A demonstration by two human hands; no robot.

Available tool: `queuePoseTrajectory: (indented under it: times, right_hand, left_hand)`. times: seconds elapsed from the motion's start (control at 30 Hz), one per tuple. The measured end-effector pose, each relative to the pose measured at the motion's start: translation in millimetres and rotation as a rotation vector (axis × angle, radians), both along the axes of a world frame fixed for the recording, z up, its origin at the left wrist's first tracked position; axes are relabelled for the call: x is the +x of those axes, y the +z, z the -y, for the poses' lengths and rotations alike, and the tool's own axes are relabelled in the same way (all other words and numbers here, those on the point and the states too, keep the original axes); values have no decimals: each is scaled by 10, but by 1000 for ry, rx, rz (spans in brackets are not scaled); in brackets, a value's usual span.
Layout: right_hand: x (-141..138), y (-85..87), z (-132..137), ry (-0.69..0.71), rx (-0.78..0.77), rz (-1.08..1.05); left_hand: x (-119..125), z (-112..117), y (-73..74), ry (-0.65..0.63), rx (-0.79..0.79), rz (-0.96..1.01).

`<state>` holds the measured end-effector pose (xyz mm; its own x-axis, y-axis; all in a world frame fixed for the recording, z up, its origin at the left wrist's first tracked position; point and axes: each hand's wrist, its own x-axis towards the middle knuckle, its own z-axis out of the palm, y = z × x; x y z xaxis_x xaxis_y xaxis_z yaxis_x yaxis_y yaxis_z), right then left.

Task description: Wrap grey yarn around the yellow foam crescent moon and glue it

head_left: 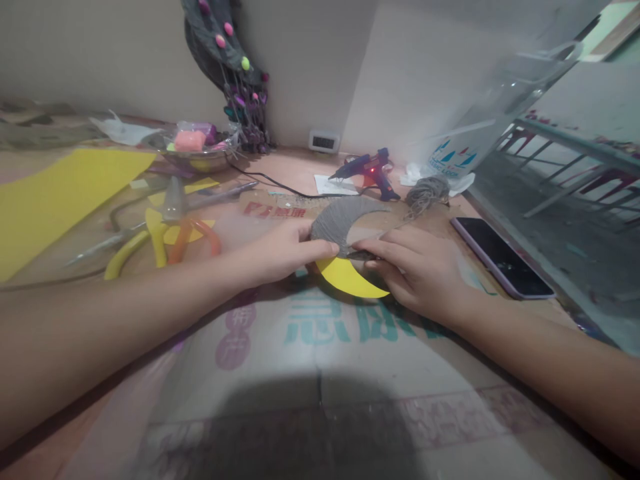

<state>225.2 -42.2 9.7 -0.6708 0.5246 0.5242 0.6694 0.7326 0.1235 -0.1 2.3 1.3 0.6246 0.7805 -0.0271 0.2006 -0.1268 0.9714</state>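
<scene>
A yellow crescent moon cutout [351, 279], its upper part wound with grey yarn [336, 222], is held low over a printed cardboard sheet [280, 393]. My left hand [295, 245] grips the wrapped side, thumb on top of the yarn. My right hand [413, 263] pinches at the inner curve where the winding meets bare yellow; its fingertips seem closed on the grey yarn. Behind the right hand lies a loose ball of grey yarn [428, 193], with a strand trailing toward the crescent. The underside of the crescent is hidden.
A glue gun [367, 170] with a lit red light stands at the back, its black cord running left. Scissors [155, 233], pliers and yellow sheet [55, 193] lie left. A phone [503, 257] and a clear plastic jug [493, 117] are right. A decorated grey hanging [225, 53] rises behind.
</scene>
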Motion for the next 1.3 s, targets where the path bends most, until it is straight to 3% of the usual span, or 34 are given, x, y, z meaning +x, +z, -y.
queuePoseTrajectory:
  times: [0.3,0.8,1.3]
  right_hand:
    - [-18,26,8,-24,108,81]
    - [-56,23,-9,16,135,37]
    - [7,4,7,29,42,-2]
  left_hand:
    - [4,6,17,13,-27,8]
    - [2,1,-4,-8,-23,22]
    - [9,-6,-26,-8,-6,31]
